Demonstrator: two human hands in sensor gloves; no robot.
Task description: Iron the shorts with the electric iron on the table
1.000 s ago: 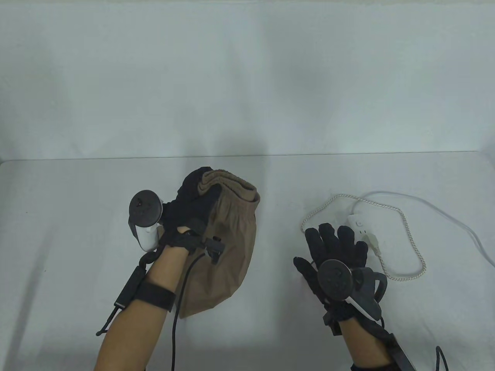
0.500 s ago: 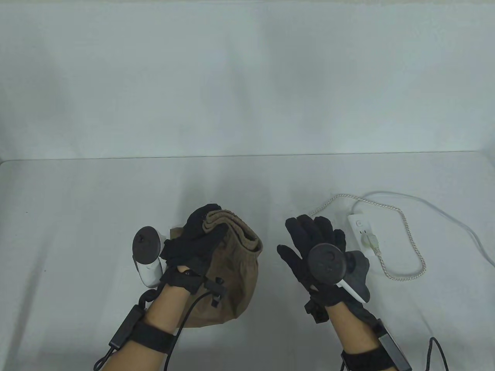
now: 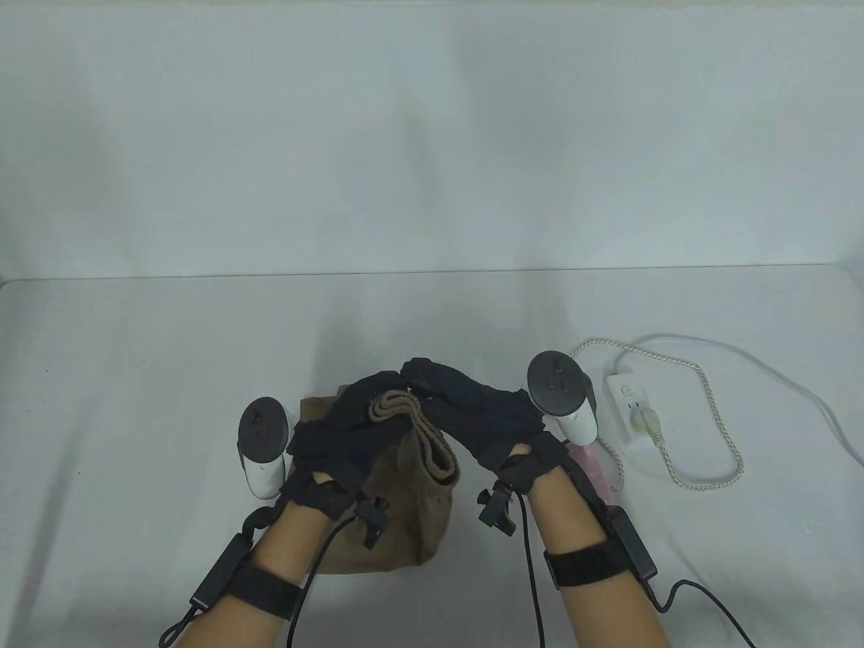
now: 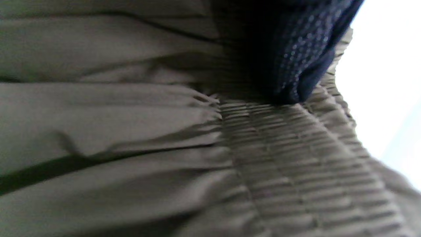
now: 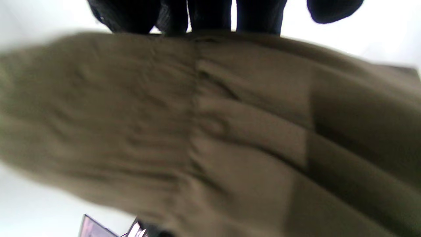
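The brown shorts (image 3: 412, 513) lie bunched on the white table (image 3: 135, 405), toward its near edge at about the middle, and serve as the landmark for everything else.

At the left side of the shorts, the left hand (image 3: 337, 432) in its black glove curls over the upper left part of the cloth and grips the ribbed elastic waistband (image 3: 418, 432) at its left end. In the left wrist view a gloved finger (image 4: 296, 59) presses down on the gathered waistband ribs (image 4: 296, 164). The tracker (image 3: 263, 445) on this hand stands just left of the shorts.

On the upper right of the shorts, the right hand (image 3: 482, 415) reaches across and closes its fingers over the waistband, next to the left hand's fingers. In the right wrist view the fingers (image 5: 210, 14) hang over the top edge of the shorts (image 5: 197, 131); the picture is blurred.

Right of the shorts, partly hidden behind the right wrist, a pink object (image 3: 594, 466) shows; what it is cannot be told. Further right of the shorts lies a white power strip (image 3: 631, 412) with a plug (image 3: 648, 422) in it, and a braided cord (image 3: 709, 432) loops around it on the table.
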